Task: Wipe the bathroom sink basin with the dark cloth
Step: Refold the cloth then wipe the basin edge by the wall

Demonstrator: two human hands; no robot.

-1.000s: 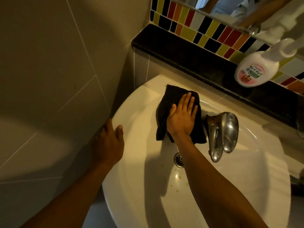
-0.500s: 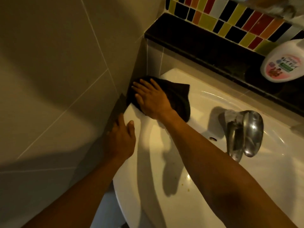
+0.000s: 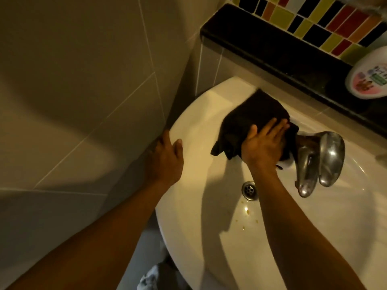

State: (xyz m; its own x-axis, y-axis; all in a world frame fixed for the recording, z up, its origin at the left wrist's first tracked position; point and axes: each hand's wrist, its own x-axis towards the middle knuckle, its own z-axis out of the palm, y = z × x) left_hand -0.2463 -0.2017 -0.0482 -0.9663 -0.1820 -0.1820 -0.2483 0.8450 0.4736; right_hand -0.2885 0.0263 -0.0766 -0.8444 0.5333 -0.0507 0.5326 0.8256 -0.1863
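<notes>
The white sink basin [image 3: 194,130] fills the lower right of the head view. A dark cloth [image 3: 251,116] lies on its back rim, just left of the chrome tap [image 3: 322,162]. My right hand [image 3: 261,145] presses flat on the cloth's near part, fingers stretched toward the tap. My left hand [image 3: 165,160] rests on the basin's left rim, next to the tiled wall, fingers apart, holding nothing. The drain [image 3: 249,190] sits below my right wrist, with small yellowish spots near it.
A black ledge [image 3: 272,49] runs behind the sink under a band of coloured tiles [image 3: 314,19]. A white soap bottle [image 3: 368,78] stands on it at the far right. Beige wall tiles [image 3: 83,80] close in on the left.
My right hand has slid the cloth from the sink's back left corner rightward to the spot beside the tap. My left hand stays on the left rim.
</notes>
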